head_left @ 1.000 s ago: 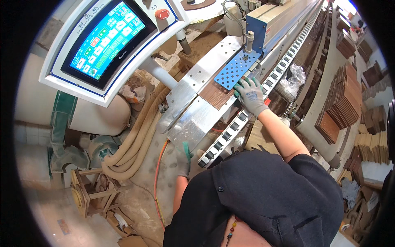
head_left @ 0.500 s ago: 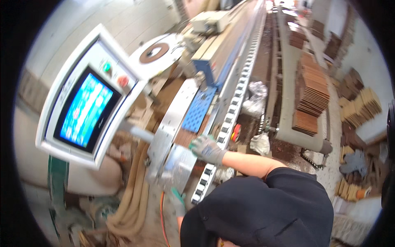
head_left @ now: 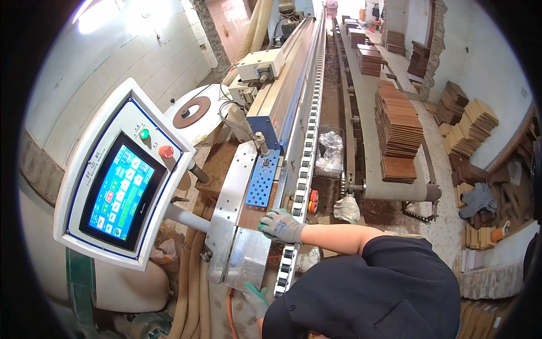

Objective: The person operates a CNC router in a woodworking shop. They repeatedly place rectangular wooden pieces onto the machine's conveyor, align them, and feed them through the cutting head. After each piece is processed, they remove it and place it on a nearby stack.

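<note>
My right hand (head_left: 280, 227), in a grey and green glove, lies on a brown wood board (head_left: 252, 217) with fingers apart and slightly bent. The board sits partly under a blue perforated plate (head_left: 257, 191) at the machine's steel bed (head_left: 228, 203). My left hand (head_left: 256, 300), also gloved, is low by the bed's near metal plate (head_left: 248, 254), fingers stretched out; whether it touches the plate I cannot tell. A white roller track (head_left: 286, 265) runs just right of both hands.
A touchscreen panel (head_left: 121, 189) with green and red buttons stands left. Right is a conveyor (head_left: 384, 191) bearing stacks of brown boards (head_left: 398, 130); more boards (head_left: 474, 124) lean by the wall. A disc table (head_left: 178, 133), hoses (head_left: 186, 299) and a wire basket (head_left: 330, 169) are nearby.
The view has tilted up to show more of the room and conveyor, so the machine appears shifted. My right hand stays at the board by the blue plate; my left stays low.
</note>
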Demonstrator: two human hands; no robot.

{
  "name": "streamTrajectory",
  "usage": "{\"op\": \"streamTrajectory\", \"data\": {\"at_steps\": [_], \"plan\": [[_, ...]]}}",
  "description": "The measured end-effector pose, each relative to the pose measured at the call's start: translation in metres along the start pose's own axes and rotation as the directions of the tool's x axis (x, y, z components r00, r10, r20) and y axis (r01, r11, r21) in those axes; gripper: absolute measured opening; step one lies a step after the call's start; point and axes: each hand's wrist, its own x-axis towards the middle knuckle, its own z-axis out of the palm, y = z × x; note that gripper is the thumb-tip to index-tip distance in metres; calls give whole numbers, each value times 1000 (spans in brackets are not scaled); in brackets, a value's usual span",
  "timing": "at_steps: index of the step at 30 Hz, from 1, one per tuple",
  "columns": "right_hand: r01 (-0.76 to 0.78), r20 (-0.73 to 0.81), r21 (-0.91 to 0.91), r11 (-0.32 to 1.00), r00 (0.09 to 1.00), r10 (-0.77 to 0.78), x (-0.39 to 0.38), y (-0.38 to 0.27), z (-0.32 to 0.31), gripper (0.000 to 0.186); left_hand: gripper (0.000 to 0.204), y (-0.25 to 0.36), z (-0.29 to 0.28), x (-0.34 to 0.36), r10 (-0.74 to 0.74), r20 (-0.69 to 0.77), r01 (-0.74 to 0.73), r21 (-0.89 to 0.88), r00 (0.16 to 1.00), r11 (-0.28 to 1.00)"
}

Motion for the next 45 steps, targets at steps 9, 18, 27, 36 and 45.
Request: {"op": "streamTrajectory", "data": {"at_steps": [9,18,27,36,45], "plan": [[-40,24,-72,997,999,42,1,-6,-2,27,69,-3,-2,-8,47,107,-37,-89,993,995],[-119,224,-70,990,966,132,2,-11,-5,39,69,-21,-10,0,35,154,-1,-214,987,977],[-95,54,-84,992,994,100,-1,-11,0,23,70,15,10,-25,-24,70,36,-171,997,985],[-55,68,-89,994,996,61,1,-6,2,23,68,-4,4,-9,39,75,-25,-187,996,982],[23,28,-25,999,999,-22,1,5,-1,17,65,-13,-10,-9,112,94,-95,-171,989,981]]}}
